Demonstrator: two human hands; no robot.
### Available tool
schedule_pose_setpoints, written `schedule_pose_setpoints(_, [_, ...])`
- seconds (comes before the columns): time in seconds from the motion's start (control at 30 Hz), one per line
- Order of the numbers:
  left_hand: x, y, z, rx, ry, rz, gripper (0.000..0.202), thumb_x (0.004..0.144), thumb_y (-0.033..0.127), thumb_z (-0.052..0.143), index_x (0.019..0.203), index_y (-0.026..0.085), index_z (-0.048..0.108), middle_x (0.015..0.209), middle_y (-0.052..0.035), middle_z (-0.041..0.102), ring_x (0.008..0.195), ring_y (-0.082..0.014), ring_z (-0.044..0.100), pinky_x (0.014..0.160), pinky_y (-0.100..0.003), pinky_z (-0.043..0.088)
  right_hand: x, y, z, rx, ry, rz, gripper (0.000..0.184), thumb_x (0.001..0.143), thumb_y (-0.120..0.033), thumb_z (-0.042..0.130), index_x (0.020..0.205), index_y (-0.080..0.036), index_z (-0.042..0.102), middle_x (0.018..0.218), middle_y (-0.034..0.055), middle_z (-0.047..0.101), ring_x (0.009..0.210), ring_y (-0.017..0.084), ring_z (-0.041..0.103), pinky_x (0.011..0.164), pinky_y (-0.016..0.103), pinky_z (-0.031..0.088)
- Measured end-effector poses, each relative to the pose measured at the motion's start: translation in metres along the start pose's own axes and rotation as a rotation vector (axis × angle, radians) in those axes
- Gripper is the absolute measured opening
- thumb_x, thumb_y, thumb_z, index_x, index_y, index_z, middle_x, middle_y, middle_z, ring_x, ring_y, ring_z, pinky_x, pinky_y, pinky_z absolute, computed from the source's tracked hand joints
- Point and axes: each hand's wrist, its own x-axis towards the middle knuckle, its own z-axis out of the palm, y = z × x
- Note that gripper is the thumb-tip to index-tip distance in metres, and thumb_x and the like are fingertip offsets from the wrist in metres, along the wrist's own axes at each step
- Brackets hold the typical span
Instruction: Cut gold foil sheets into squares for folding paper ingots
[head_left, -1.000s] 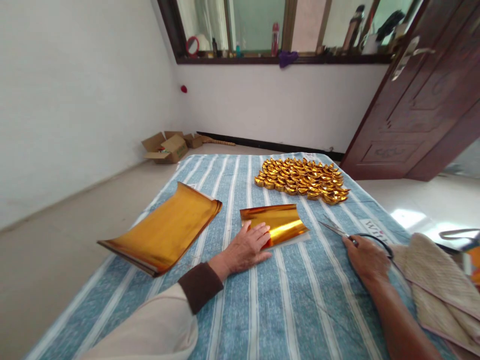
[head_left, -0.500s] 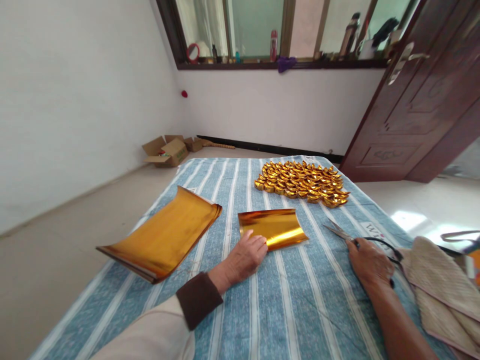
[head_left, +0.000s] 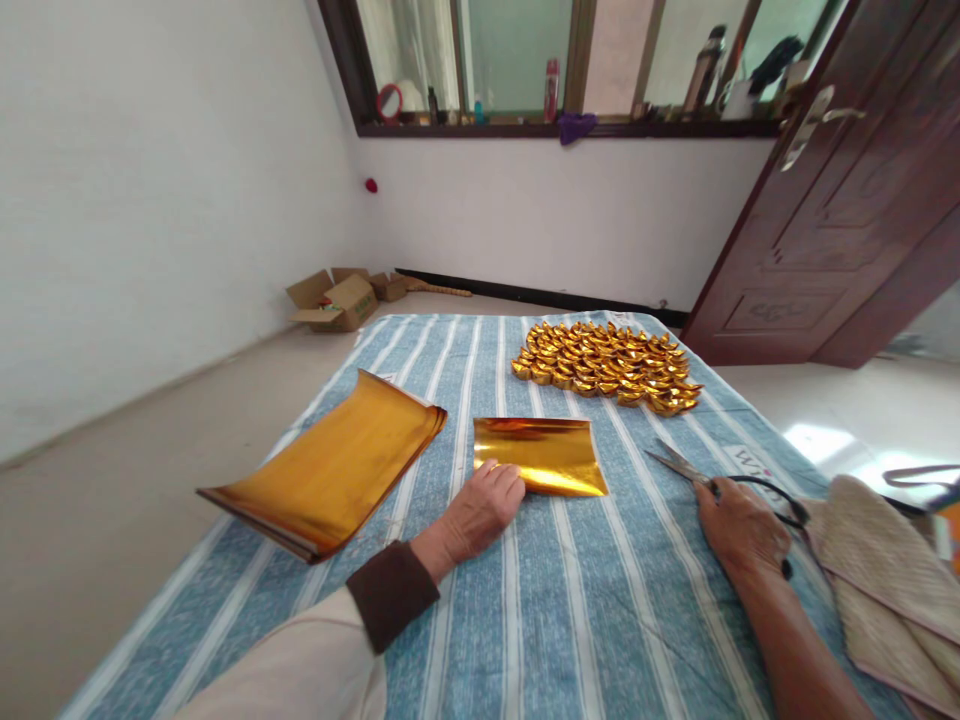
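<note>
The left hand (head_left: 480, 505) lies relaxed, fingertips pressing the near corner of a gold sheet (head_left: 544, 458) at its 1 o'clock. The right hand (head_left: 739, 525) covers the handles of the scissors (head_left: 679, 465), so its grip is hidden. The blades point to 10 o'clock. A woven mat (head_left: 877, 560) at 3 o'clock is cut off.

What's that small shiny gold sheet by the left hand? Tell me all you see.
The small gold sheet is a rectangle of mirror-bright, foil-like paper lying almost flat on the striped cloth, far edge slightly curled up. The left hand touches its near left corner with bent fingers. The scissors lie apart to its right, under the right hand.
</note>
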Motion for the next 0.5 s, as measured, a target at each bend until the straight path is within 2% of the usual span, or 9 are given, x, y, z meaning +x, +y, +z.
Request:
schedule_pose_setpoints(0.23, [-0.008,-0.006,-0.004,-0.005,0.036,-0.016,0.022,0.097,0.004,0.033,0.091,0.014,0.053,0.093,-0.0105,0.059,0.091,-0.0232,0.057,0.084,-0.042,0.049,0.0,0.003,0.004,-0.007,0.029,-0.025,0.016,0.104,-0.031,0.06,0.101,-0.017,0.068,0.096,0.0066,0.063,0.092,0.027,0.061,0.062,0.03,0.045])
schedule_pose_setpoints(0.5, [-0.031,-0.019,-0.011,-0.045,0.082,-0.014,0.024,0.099,0.008,0.032,0.089,0.015,0.054,0.091,-0.0089,0.06,0.088,-0.0209,0.058,0.086,-0.041,0.049,-0.003,0.003,0.008,-0.023,0.085,-0.054,0.015,0.102,-0.03,0.061,0.1,-0.017,0.069,0.096,0.008,0.063,0.09,0.028,0.061,0.065,0.031,0.046])
